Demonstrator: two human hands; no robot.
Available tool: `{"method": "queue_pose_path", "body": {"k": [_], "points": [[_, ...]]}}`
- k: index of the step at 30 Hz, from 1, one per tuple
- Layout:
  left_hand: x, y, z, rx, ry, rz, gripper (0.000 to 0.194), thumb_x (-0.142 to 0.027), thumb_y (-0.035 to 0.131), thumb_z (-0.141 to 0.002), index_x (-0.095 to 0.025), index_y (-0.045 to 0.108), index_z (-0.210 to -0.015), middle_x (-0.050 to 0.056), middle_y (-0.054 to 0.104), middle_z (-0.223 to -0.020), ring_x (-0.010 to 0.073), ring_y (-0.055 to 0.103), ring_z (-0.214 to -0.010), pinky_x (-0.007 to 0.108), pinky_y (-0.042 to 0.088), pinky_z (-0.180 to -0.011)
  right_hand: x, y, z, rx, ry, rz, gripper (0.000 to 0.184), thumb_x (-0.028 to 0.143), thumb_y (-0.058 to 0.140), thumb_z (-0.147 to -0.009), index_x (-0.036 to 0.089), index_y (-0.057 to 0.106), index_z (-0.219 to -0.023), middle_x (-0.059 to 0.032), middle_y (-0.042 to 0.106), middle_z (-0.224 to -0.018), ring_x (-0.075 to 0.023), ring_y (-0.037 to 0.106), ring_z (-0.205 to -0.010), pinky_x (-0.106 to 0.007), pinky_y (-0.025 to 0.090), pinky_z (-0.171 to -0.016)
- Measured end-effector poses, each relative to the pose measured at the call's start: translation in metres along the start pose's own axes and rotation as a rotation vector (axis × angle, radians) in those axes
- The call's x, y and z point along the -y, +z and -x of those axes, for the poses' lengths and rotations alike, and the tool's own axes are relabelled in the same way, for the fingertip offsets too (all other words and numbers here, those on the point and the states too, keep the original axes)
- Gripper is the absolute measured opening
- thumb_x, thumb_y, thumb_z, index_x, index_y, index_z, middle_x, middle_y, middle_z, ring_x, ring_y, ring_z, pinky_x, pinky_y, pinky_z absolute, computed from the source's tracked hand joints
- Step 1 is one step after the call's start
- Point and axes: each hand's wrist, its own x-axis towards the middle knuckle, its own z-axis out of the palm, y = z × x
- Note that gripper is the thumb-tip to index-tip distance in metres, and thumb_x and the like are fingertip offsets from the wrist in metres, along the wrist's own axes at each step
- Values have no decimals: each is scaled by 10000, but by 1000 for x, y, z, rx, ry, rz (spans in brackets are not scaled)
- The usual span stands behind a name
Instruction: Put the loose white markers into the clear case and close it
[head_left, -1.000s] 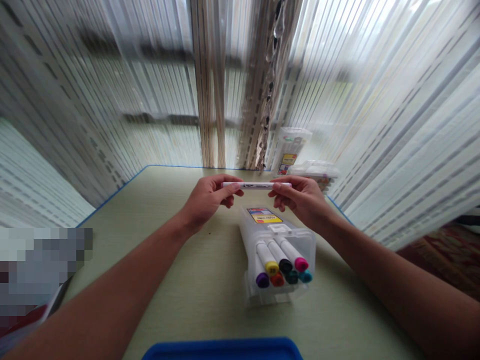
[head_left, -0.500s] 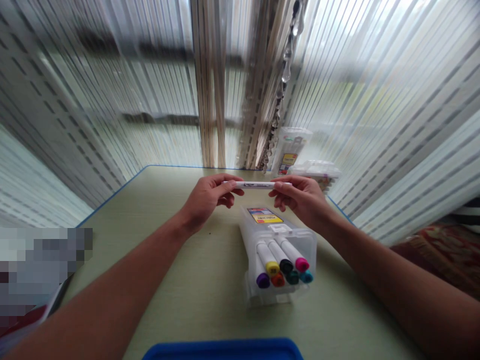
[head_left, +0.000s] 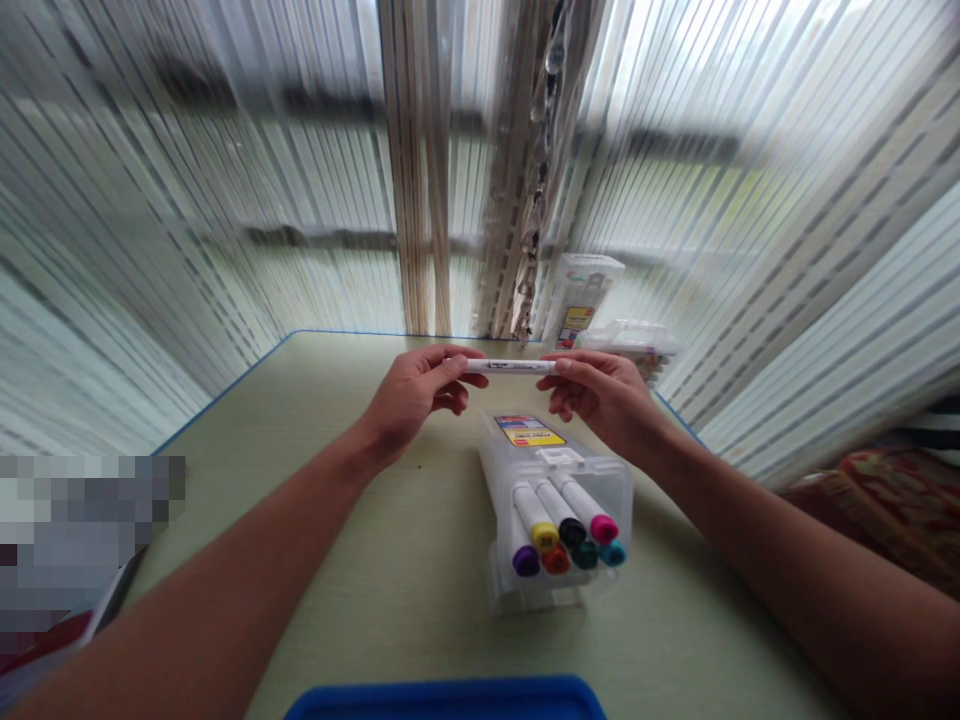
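A white marker point(head_left: 514, 367) is held level above the table, one end in each hand. My left hand point(head_left: 431, 385) pinches its left end between thumb and fingers. At the other end, my right hand point(head_left: 596, 385) is closed on it the same way. The fingers cover both tips, so any cap colour is hidden. Just below lies a clear plastic marker case point(head_left: 491, 470) with a yellow label, its open end facing me. Several white markers show inside, with purple, yellow, orange, black, green, pink and blue caps, among them a pink-capped marker point(head_left: 589, 508).
A blue plastic edge point(head_left: 450, 700) shows at the front of the pale green table point(head_left: 360, 590). Behind my right hand stand an upright clear case point(head_left: 581, 300) and another clear box point(head_left: 637, 340). String curtains point(head_left: 315, 180) hang beyond the table. Patterned fabric point(head_left: 877, 510) lies at right.
The marker and my right fingers have shifted very slightly; both hands keep their hold. The beaded curtain strand has swung to the left. The case stays in place.
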Motion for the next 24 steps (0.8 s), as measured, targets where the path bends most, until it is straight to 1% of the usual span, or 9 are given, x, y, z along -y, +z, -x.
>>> {"method": "queue_pose_path", "body": {"k": [7,13,20,24], "points": [[0,0,0,-8,-7,44,259,-306,655,-845,-113,713,-1007,107,744,-849,115,584,-560,254,464,-561,3,2,1,-31,16,-4,254,306,791,-731,130,762,-911,-91,771,-745,-138,660,-478,-205,469,-400],[1,-2,-1,-10,-15,71,255,-292,626,-860,-107,705,-1017,113,744,-851,120,587,-561,251,459,-556,4,2,1,-27,23,-21,247,281,748,-754,120,756,-941,-99,775,-761,-143,666,-483,-208,477,-410],[0,-2,-1,-15,-14,87,249,-274,597,-874,-99,700,-1017,121,743,-840,125,588,-557,253,461,-556,5,1,1,-21,48,-40,247,269,647,-803,110,737,-969,-110,777,-790,-154,671,-509,-223,474,-424],[0,-2,-1,-21,-14,85,246,-275,594,-873,-102,704,-1011,121,744,-839,128,591,-560,257,463,-559,5,1,1,-16,55,-50,266,267,611,-805,111,735,-982,-110,778,-791,-163,671,-513,-234,476,-427]]}}
